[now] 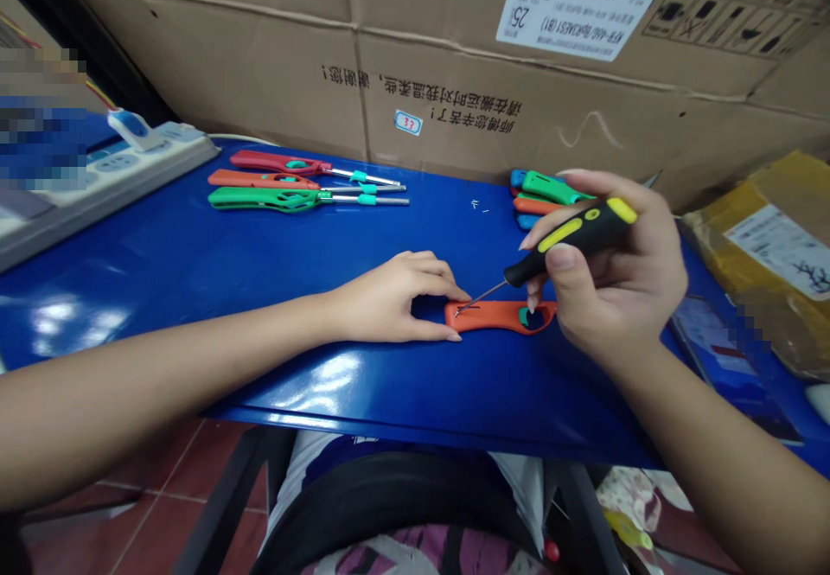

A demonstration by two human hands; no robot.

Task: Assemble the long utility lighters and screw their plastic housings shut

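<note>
Your left thumb and fingers, on your left hand (392,300), are pinching the orange handle's (488,317) end; your right hand (613,290) is gripping a screwdriver (577,238), pointing its tip between them. Beyond your left fingers, three lighters (264,180) are lying.

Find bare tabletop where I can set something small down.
Bare blue table: between the lighters and your left forearm, and between the orange handle and front edge. Crowded: right rear, where coloured handles lie beyond your right hand and screwdriver.

A black-and-yellow screwdriver (571,239) slants to an orange handle (489,316) lying flat.
</note>
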